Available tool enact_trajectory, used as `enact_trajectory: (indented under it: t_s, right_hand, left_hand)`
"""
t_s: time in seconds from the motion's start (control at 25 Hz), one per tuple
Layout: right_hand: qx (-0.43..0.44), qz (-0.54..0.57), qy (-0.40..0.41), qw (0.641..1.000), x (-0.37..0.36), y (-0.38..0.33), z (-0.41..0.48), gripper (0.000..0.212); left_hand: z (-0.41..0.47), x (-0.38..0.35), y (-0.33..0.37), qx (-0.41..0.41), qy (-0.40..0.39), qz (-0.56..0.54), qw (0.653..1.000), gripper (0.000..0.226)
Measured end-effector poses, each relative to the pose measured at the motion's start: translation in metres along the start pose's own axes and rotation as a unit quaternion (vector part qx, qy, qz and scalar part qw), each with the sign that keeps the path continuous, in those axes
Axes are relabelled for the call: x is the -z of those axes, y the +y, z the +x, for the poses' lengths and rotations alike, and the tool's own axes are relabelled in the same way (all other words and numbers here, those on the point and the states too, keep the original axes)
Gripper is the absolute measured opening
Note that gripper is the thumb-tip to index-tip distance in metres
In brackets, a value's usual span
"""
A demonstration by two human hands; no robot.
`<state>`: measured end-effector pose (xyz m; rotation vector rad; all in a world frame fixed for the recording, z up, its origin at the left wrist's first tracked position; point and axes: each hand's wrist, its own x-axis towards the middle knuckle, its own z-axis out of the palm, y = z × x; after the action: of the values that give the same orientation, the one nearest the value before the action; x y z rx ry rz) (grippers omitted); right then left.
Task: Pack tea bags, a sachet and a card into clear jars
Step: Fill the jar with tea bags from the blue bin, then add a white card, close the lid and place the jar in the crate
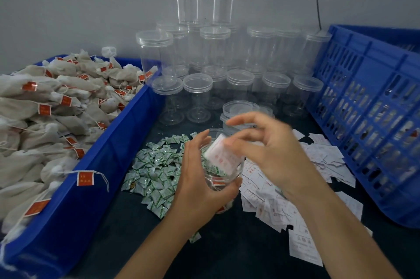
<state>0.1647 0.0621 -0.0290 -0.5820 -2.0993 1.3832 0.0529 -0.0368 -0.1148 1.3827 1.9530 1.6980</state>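
Head view: clear jar gripped in left hand; red-printed card tilted in jar mouth, just under right hand; right-hand grip blurred, cannot tell.

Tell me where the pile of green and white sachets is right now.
In the head view the sachets lie left of centre on the table, between the blue bin of tea bags and the left hand gripping a jar.

I have one view, a wide-angle camera worn on the person's head. It looks forward and steeply down at the desk, close above the left hand and right hand, with both forearms at the bottom edge. It faces the grey wall behind.
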Motion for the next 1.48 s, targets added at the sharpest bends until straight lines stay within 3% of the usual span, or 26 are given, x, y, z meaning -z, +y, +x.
enact_trajectory:
  t_s: [0.08,0.16,0.24,0.4,0.56,0.68,0.76,1.0,1.12,1.24,1.48]
  right_hand:
    - [-0.023,-0.113,-0.052,0.992,-0.011,0.004,0.004,0.017]
    - [0.013,-0.275,-0.045,0.96,-0.018,0.013,0.007,0.019]
    - [0.05,-0.343,-0.037,0.937,-0.021,0.016,0.009,0.02]
    - [0.08,-0.344,-0.051,0.934,-0.018,0.017,0.013,0.029]
    - [0.112,-0.272,-0.01,0.956,-0.007,0.008,0.015,0.021]
    - [0.026,-0.364,-0.147,0.919,0.006,-0.006,0.014,0.074]
    - [0.031,-0.433,-0.184,0.882,0.021,-0.019,0.013,0.091]
    - [0.121,-0.546,-0.064,0.826,0.125,-0.097,0.041,0.088]
    - [0.053,-0.556,-0.014,0.829,0.191,-0.133,0.07,0.088]
    - [-0.061,-0.562,-0.017,0.825,0.254,-0.15,0.092,0.066]
    - [-0.104,-0.513,0.052,0.85,0.353,-0.139,0.117,0.053]
  left_hand:
    - [-0.001,0.0,0.0,0.004,-0.002,-0.007,1.0,0.096]
    - [-0.001,0.0,-0.001,-0.001,0.0,-0.002,1.0,0.099]
    - [0.0,-0.001,0.0,0.0,-0.002,-0.003,1.0,0.101]
    - [0.001,-0.002,-0.001,-0.008,-0.001,-0.023,1.0,0.103]
    - [-0.006,-0.003,-0.005,0.009,-0.006,-0.051,0.999,0.122]
    - [-0.004,-0.01,-0.001,0.043,0.01,-0.138,0.989,0.121]
    - [0.01,-0.023,0.013,0.012,0.011,-0.146,0.989,0.122]
    - [0.088,-0.087,0.132,-0.089,0.03,-0.16,0.983,0.113]
    - [0.139,-0.124,0.183,-0.099,0.038,-0.193,0.975,0.125]
    - [0.177,-0.158,0.224,-0.089,0.012,-0.221,0.971,0.132]
    - [0.235,-0.218,0.253,-0.075,-0.097,-0.216,0.969,0.122]
